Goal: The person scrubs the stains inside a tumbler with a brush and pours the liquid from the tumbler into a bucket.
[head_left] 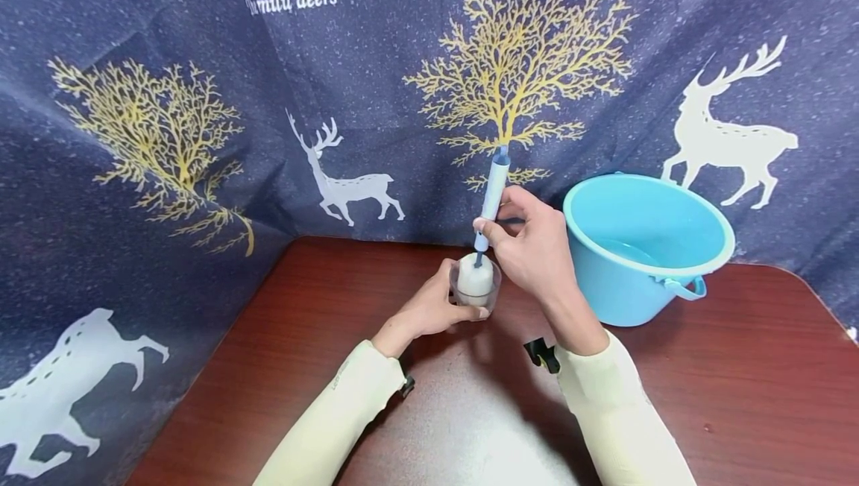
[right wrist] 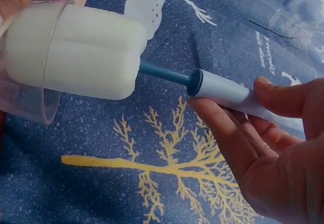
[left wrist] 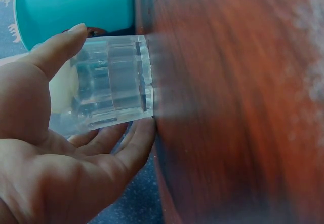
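My right hand pinches the pale blue handle of a sponge cup brush between thumb and fingers. Its white sponge head sits partly inside a clear cup, with the upper part above the rim. Around the cup's side curls my left hand, thumb on one side and fingers on the other. The cup stands upright at the table's back part; its base is at or very close to the tabletop. In the right wrist view the dark blue stem shows between handle and sponge.
A light blue bucket with a side handle stands right of my right hand, near the back edge. The reddish-brown wooden table runs up to a dark blue cloth backdrop printed with deer and trees.
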`<state>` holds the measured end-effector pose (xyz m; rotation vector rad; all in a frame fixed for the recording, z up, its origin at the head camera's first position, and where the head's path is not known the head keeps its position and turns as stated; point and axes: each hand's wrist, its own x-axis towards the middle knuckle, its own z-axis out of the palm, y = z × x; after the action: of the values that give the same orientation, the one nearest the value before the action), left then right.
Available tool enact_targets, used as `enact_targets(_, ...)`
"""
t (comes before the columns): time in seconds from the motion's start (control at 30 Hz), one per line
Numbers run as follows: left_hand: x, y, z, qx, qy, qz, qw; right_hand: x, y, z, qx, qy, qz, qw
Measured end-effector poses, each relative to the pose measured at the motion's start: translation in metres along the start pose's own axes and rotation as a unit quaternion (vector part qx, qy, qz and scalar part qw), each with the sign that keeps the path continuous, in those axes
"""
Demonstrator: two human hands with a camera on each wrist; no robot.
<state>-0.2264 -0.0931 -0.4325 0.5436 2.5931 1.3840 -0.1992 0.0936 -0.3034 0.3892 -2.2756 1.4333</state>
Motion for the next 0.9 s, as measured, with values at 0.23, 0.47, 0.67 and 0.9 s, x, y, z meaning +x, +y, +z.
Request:
enact_targets(0.23, 0.000, -0.002, 0.000, -0.001, -0.003, -0.003, 1.0000, 0.001, 0.001, 0.001, 0.007, 0.005, 0.006, 1.000)
enact_targets(0.47, 0.000, -0.003, 0.000, 0.002, -0.004, -0.009, 0.9999, 0.001, 0.005, 0.004, 0.013, 0.015, 0.009, 1.000)
enact_targets(0.67, -0.001, -0.003, -0.001, 0.006, 0.000, -0.003, 1.0000, 0.001, 0.008, 0.006, 0.023, 0.016, 0.010, 1.000)
enact_targets(0.9, 0.000, -0.003, -0.001, 0.011, 0.004, 0.000, 0.9999, 0.002, 0.010, 0.008, 0.030, 0.022, -0.010, 0.999)
